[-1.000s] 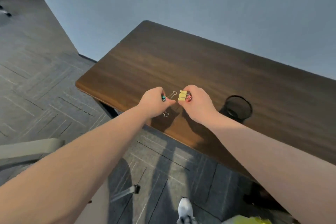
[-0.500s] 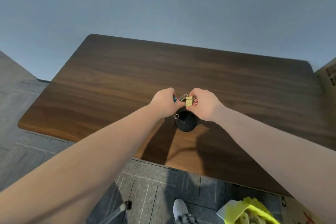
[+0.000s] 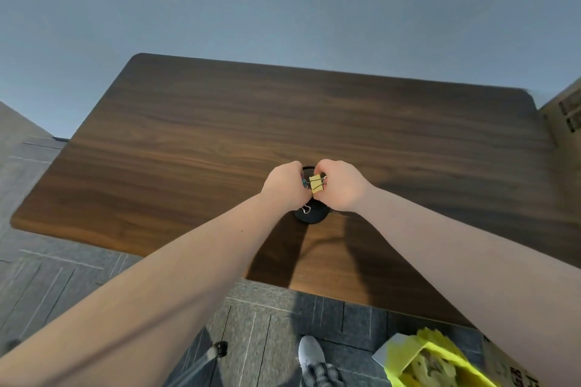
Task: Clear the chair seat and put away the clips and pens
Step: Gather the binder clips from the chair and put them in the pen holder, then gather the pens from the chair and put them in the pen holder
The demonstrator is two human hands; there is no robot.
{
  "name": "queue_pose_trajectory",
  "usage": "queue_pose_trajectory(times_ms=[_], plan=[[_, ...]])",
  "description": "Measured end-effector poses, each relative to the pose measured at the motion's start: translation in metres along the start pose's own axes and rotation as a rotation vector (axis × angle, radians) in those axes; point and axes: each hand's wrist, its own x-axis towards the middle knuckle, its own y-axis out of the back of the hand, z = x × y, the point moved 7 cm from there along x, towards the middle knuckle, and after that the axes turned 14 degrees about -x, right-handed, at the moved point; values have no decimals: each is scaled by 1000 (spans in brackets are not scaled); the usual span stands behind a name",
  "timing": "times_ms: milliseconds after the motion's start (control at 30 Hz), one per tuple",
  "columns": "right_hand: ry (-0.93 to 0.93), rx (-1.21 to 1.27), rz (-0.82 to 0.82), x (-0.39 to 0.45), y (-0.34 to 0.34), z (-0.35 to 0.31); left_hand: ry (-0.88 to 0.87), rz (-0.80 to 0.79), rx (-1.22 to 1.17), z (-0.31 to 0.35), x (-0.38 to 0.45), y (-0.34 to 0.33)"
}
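Both my fists meet right above a black mesh cup that stands on the brown wooden desk. My right hand is closed around binder clips; a yellow clip sticks out of it toward the left. My left hand is closed on other clips: a blue-green one shows at its fingers, and a silver wire handle hangs below it over the cup. The cup's inside is mostly hidden by my hands. No pens or chair seat are in view.
A chair's leg with a castor shows at the bottom on grey carpet. A yellow-green bag lies on the floor at the lower right beside my shoe. A cardboard box stands past the desk's right end. A grey wall rises behind.
Both hands, still gripping the clips, have travelled right along the desk to a spot directly over the black cup and have dropped lower toward its rim.
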Motion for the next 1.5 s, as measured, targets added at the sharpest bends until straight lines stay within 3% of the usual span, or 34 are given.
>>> queue_pose_trajectory(times_ms=[367,800,1000,1233,1500], plan=[[-19,14,11,12,-6,1,-31,72,-62,-3,4,3],[51,-36,-16,6,-4,-10,-77,-37,39,3,-3,8],[57,-77,70,-4,10,-31,-97,49,-25,-14,-21,34],[177,-103,132,-31,-3,-123,41,182,-92,-108,-82,89],[488,-297,-3,-74,-99,-283,352,213,-78,-290,-230,113]])
